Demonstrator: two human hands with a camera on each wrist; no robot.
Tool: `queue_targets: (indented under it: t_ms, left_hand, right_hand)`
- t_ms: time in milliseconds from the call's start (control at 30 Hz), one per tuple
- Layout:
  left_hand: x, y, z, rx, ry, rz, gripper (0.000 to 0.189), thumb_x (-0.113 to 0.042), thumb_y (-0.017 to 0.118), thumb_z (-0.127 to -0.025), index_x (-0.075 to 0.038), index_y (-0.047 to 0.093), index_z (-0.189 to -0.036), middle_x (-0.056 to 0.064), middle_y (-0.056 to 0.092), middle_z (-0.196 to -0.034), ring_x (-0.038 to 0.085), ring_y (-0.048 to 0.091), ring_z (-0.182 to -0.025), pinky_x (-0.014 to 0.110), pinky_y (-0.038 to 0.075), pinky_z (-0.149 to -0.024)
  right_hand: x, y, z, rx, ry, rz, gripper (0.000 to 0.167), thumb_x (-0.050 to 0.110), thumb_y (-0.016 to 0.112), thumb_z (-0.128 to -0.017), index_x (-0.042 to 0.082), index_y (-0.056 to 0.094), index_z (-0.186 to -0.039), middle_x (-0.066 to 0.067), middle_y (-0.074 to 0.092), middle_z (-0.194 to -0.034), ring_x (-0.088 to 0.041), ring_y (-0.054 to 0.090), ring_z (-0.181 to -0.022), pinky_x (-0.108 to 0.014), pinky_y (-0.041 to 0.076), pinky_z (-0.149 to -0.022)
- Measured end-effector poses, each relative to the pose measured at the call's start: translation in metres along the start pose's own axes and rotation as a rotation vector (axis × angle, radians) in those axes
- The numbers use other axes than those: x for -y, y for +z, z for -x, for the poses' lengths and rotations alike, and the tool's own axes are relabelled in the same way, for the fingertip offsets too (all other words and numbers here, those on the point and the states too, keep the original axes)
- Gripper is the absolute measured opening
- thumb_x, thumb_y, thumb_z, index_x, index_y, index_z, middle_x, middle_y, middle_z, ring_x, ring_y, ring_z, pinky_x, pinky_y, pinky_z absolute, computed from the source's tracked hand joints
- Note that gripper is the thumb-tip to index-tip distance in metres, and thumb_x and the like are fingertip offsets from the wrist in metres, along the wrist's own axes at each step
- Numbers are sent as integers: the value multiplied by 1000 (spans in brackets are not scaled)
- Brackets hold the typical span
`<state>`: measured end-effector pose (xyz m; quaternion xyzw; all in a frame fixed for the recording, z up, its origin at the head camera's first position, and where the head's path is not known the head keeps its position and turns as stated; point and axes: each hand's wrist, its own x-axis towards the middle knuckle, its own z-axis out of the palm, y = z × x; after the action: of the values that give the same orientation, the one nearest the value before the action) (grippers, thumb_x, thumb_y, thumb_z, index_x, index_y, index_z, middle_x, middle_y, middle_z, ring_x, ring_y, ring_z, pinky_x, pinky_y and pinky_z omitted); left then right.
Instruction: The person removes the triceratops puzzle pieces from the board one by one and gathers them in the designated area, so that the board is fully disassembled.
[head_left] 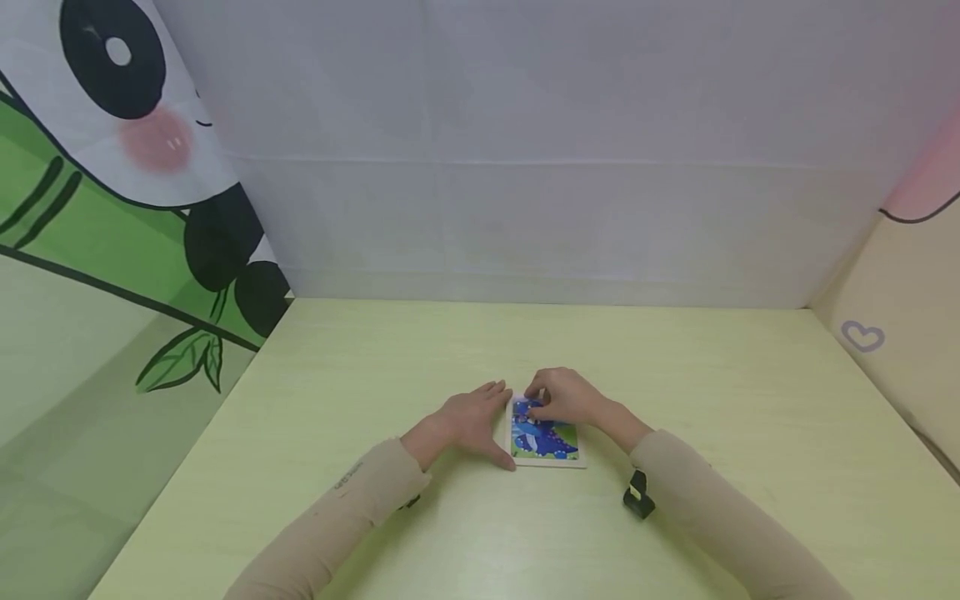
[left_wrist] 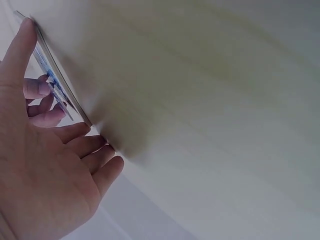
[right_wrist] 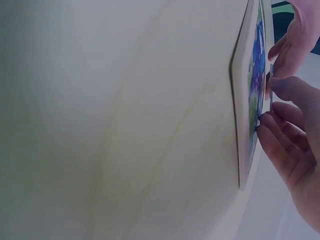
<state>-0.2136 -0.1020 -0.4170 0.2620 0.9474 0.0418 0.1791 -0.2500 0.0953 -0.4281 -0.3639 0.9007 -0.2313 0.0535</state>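
Observation:
A small square picture puzzle (head_left: pixel 547 443) with a blue dinosaur lies flat on the table in a pale wooden frame (right_wrist: pixel 242 100). My left hand (head_left: pixel 471 419) rests along the frame's left side, fingers extended near the far corner and thumb at the near left corner. Over the upper part of the picture, my right hand (head_left: pixel 572 397) pinches a thin puzzle piece (left_wrist: pixel 62 102) between thumb and fingers. The piece is tilted over the board in the left wrist view. My right fingers hide part of the puzzle's top.
The pale yellow table (head_left: pixel 375 358) stretches around the puzzle on all sides. A light grey cloth wall (head_left: pixel 555 208) stands behind it. Printed panels flank the table, with a panda face (head_left: pixel 172 187) at left and a heart (head_left: pixel 862 336) at right.

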Motion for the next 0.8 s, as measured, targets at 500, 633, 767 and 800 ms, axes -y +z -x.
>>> queue_targets:
  t_ms: [500,633,767,800]
  left_hand:
    - [9,2,0,-27,-1,-4,115,-69,69,-57,-6,25,-143,9,18,-150,24,15,-138,40,26,-107]
    - [14,3,1,-30,-4,9,115,-67,71,-57,-6,24,-143,9,19,-150,24,15,-138,40,26,-107]
    - [16,3,2,-30,0,18,115,-67,71,-57,-6,24,-143,9,18,-150,24,15,-138,41,26,-107]
    - [16,3,2,-30,4,20,116,-67,71,-57,-6,24,-143,9,18,-150,25,15,-138,41,26,-107]
  right_hand:
    - [-19,-26,22,-49,70,36,25,18,69,-78,4,69,-99,-1,64,-90,-9,53,-69,-21,45,-59]
    - [-32,-32,32,-43,83,55,25,15,68,-78,3,69,-100,-3,64,-92,-9,54,-69,-23,45,-60]
    - [-43,-38,42,-46,80,40,24,11,68,-77,0,69,-99,-5,63,-91,-9,54,-68,-25,46,-60]
    - [-45,-39,44,-50,76,33,24,11,68,-77,0,68,-99,-5,63,-91,-9,53,-68,-25,46,-59]
